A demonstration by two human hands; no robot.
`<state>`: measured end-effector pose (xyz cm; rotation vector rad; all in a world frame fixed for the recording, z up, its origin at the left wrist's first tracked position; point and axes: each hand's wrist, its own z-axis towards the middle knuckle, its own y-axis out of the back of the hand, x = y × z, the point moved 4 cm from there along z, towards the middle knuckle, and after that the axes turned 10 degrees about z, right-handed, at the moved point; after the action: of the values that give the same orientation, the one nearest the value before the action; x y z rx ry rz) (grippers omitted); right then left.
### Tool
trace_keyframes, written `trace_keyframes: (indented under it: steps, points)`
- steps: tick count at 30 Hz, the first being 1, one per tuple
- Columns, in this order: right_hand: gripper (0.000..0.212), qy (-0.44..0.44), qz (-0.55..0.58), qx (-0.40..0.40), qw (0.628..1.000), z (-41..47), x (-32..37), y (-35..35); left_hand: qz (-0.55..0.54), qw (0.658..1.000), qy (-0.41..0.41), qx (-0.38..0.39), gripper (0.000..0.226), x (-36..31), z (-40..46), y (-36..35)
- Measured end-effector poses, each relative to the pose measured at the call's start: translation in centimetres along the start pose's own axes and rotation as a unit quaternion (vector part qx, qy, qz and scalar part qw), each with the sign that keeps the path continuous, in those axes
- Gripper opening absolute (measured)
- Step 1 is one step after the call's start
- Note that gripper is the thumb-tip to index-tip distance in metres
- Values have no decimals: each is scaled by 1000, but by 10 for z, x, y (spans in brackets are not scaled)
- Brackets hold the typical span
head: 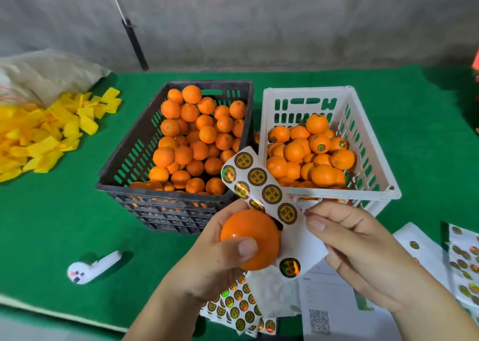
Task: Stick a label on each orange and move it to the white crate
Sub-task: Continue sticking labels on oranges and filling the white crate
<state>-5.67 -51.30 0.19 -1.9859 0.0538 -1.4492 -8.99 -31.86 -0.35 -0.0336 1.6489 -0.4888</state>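
Observation:
My left hand grips an orange in front of the crates, thumb across its near side. A white label sheet with round gold stickers sticks up between the orange and my right hand, whose thumb and fingers pinch the sheet's lower edge. The black crate holds several unlabelled oranges. To its right, the white crate holds several oranges, some showing stickers.
More sticker sheets and papers with a QR code lie at the table's near edge. Further sheets lie at the right. A white handheld tool rests at the near left, a heap of yellow slips at the far left.

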Motion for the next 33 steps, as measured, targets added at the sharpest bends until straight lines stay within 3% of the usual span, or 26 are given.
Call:
trace_keyframes:
  steps: [2,4,6,8,10,12,17,22,27,31,33]
  points:
    - [40,-34,57,-15,998,1,-4,3,10,1000,0,10,52,0,-1,-1]
    - [24,0,33,-102,994,5,-2,11,10,1000,4,-8,58,1,1,-2]
    - [7,123,-45,-216,968,2,11,19,3,999,10,-42,64,4,3,-4]
    - [4,291,-172,-255,906,-9,31,13,-10,997,19,-75,59,8,6,-7]
    - [4,395,-288,-210,847,-18,40,-9,-29,994,30,-97,56,11,9,-14]
    - [9,431,-384,-139,805,-17,36,-31,-51,992,46,-108,62,15,10,-22]
    - [20,380,-500,-31,777,-3,10,-40,-192,965,127,-128,61,25,11,-29]
    - [53,334,-627,41,703,-8,-2,-30,-213,950,163,-160,57,29,12,-23]
    - [59,310,-630,13,712,2,-5,-25,-245,945,177,-122,65,25,17,-25]
    - [55,375,-629,27,681,10,3,-20,-236,950,173,-105,64,23,22,-17]
    - [56,397,-584,34,707,15,13,-18,-209,956,157,-136,59,23,26,-12]
